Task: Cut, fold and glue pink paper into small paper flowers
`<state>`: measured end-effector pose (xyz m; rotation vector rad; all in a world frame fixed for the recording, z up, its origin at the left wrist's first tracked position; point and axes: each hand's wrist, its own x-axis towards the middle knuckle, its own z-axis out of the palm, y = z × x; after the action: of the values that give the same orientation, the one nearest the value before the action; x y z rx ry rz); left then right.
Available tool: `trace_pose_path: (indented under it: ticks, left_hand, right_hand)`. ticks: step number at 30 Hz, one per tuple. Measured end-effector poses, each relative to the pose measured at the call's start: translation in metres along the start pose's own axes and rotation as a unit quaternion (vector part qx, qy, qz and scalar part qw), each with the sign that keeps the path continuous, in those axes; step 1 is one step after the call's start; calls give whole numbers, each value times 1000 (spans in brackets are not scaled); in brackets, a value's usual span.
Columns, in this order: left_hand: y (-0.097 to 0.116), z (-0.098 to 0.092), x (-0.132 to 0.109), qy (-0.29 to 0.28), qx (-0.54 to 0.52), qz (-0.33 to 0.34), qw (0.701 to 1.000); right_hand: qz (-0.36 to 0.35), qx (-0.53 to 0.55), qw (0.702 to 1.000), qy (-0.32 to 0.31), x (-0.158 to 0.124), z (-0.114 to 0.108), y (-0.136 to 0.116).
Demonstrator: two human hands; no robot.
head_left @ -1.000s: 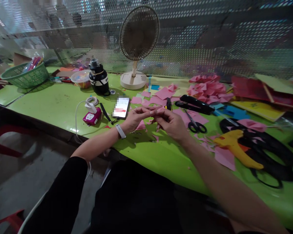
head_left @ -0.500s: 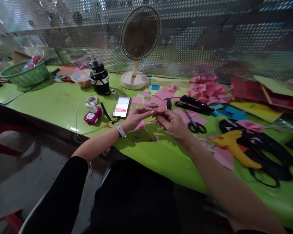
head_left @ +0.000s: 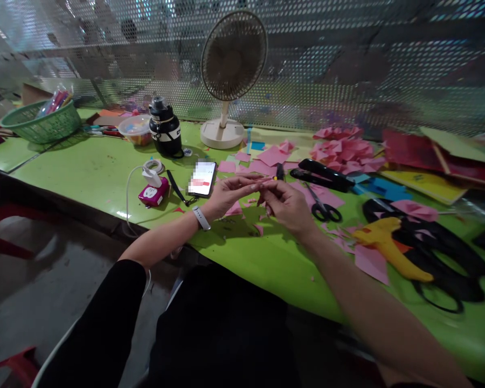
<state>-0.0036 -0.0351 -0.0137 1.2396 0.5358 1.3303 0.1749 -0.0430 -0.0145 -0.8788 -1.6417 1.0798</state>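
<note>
My left hand point(head_left: 233, 193), with a pale band on its wrist, is closed at the fingertips on a small piece of pink paper point(head_left: 266, 178). Its fingers point right and meet those of my right hand point(head_left: 286, 203), which pinches the same piece. Much of the paper is hidden behind the fingers. Pink scraps point(head_left: 233, 208) lie on the green tabletop point(head_left: 242, 258) below my hands. Just right of them are black-handled scissors point(head_left: 326, 212), resting partly on pink paper, and a black stapler point(head_left: 322, 174). A lit phone point(head_left: 202, 178) lies left of my fingers.
A fan point(head_left: 223, 132), a black bottle point(head_left: 165, 132) and a lidded tub point(head_left: 135, 129) stand behind. Folded pink paper point(head_left: 343, 151) is heaped at back right. A yellow glue gun point(head_left: 382, 237) lies right, a magenta plug adapter point(head_left: 153, 193) left, a green basket point(head_left: 44, 126) far left.
My hands stay together on the pink paper and have shifted very slightly to the right. The things on the table have not moved.
</note>
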Motion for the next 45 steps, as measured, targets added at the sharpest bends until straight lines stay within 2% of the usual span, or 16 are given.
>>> trace_pose_path:
  ticks: [6,11,17,31,40,45]
  left_hand:
    - [-1,-2,1,-13,18,-4,1000]
    - [-3,-3,2,11,2,9,1000]
    - [-3,-4,2,1,15,9,1000]
    - [2,-2,1,-7,18,-20,1000]
    - [0,-3,2,36,18,-7,999]
    - [6,-16,12,86,-38,15,995]
  right_hand:
    - [-2,-10,999,-31,2,-2,0]
    - [-1,-13,1000,-18,0,1,1]
    - [-4,-9,1000,-6,0,3,2]
    - [26,32,997,-66,2,2,-4]
    - [25,12,994,-110,-1,6,-6]
    - [35,-29,993,-108,4,-1,2]
